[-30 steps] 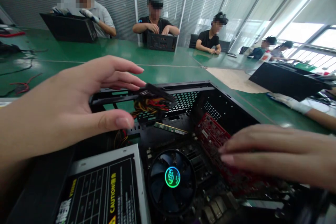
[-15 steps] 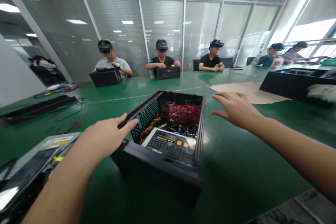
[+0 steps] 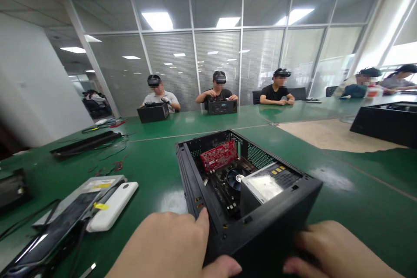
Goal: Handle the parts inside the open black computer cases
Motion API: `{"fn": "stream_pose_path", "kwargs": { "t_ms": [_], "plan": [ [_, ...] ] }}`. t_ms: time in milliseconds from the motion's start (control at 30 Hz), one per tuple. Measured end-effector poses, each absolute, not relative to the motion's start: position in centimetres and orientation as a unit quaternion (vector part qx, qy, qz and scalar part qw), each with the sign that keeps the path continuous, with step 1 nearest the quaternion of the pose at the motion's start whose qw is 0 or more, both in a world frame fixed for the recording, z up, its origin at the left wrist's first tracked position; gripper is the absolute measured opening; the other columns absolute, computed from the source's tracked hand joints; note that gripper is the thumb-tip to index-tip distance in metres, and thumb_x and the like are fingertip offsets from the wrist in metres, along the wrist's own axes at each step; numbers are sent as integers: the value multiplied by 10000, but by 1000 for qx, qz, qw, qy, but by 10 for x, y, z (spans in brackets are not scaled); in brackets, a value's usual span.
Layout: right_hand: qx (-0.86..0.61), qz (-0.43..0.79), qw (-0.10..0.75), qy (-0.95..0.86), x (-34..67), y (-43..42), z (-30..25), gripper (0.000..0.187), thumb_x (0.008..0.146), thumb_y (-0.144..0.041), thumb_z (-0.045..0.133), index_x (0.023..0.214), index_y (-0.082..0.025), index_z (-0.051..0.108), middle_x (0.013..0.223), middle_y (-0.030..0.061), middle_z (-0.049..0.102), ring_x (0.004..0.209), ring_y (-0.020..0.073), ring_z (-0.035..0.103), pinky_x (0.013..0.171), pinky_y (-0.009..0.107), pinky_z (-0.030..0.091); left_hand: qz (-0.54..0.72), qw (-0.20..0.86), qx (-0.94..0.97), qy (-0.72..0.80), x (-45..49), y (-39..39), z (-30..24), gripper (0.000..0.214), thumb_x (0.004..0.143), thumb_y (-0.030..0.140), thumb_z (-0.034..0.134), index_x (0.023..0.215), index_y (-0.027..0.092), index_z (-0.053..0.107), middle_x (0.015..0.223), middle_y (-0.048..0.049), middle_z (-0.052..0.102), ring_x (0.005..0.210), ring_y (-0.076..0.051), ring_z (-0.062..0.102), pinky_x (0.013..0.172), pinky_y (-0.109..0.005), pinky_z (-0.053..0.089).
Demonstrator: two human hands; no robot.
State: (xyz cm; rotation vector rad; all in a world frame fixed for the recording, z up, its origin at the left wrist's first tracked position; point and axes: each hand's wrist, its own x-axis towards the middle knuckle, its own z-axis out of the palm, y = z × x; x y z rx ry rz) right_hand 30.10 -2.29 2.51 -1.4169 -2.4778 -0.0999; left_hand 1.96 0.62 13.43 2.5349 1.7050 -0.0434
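Observation:
An open black computer case (image 3: 276,219) stands on the green table (image 3: 156,169) right in front of me. Inside it I see a red expansion card (image 3: 219,155), a cooler fan (image 3: 235,177) and a grey power supply (image 3: 267,182). My left hand (image 3: 169,247) grips the case's near left corner, fingers on the rim and thumb beneath. On the near right side my right hand (image 3: 329,254) wraps its fingers round the case's lower edge.
A white device (image 3: 112,206), a silver drive (image 3: 81,191) and a dark slab with cables (image 3: 48,234) lie at my left. Several other people sit at the far side with black cases (image 3: 153,113). Another black case (image 3: 384,124) stands at the right.
Both hands came back from the case's far sides and took hold of its near end. The case has turned, its red card now at the back left. My view pulled back and up.

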Motion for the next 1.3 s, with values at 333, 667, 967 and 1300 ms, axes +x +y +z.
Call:
{"fn": "stream_pose_path", "kwargs": {
  "t_ms": [333,667,967,1300],
  "plan": [
    [-527,0,178,-831,216,142,9,455,922,-452,420,729,-161,711,722,114,711,727,229,681,665,302,475,156,41,858,488,43,38,112,413,819,615,423,824,250,617,737,-76,673,634,-231,611,555,-323,366],
    [-432,78,311,-843,145,231,-39,493,913,-385,462,1365,-189,430,1383,134,485,1283,223,415,1062,396,256,311,211,679,630,-54,204,-44,232,851,368,471,820,166,581,602,-28,595,547,-150,538,560,-251,375],
    [-494,93,388,-772,214,236,-58,359,936,-365,405,1156,-127,560,1125,128,616,1059,222,548,954,370,375,323,227,696,599,-75,229,-67,256,829,378,493,908,152,584,625,-22,605,572,-145,547,568,-242,375],
    [-491,158,374,-771,284,159,-70,287,903,-405,470,1036,-202,622,980,65,655,915,192,604,819,328,472,231,115,736,627,-68,227,-72,190,790,372,537,895,232,610,751,8,639,661,-136,550,551,-227,283]
  ]
}}
